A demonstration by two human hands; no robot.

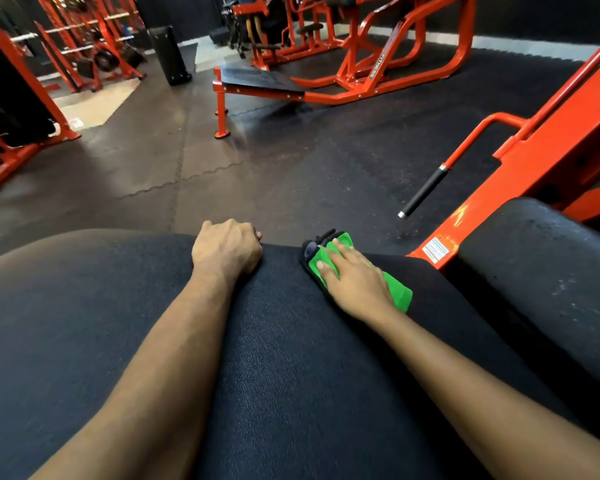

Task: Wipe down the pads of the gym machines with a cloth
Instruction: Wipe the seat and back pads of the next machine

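A wide black textured pad (278,358) fills the lower half of the view. My right hand (355,282) lies flat on a green and dark cloth (400,294) near the pad's far edge, fingers straight, pressing it onto the pad. My left hand (226,249) is at the far edge a little to the left, its fingers curled over the pad's rim. A second black pad (541,271) sits lower to the right on the red frame.
A red machine frame (548,161) rises on the right with a black-gripped handle (423,192) sticking out. Beyond the pad lies dark rubber floor (257,161). A red bench machine (260,83) and red racks (84,46) stand farther off.
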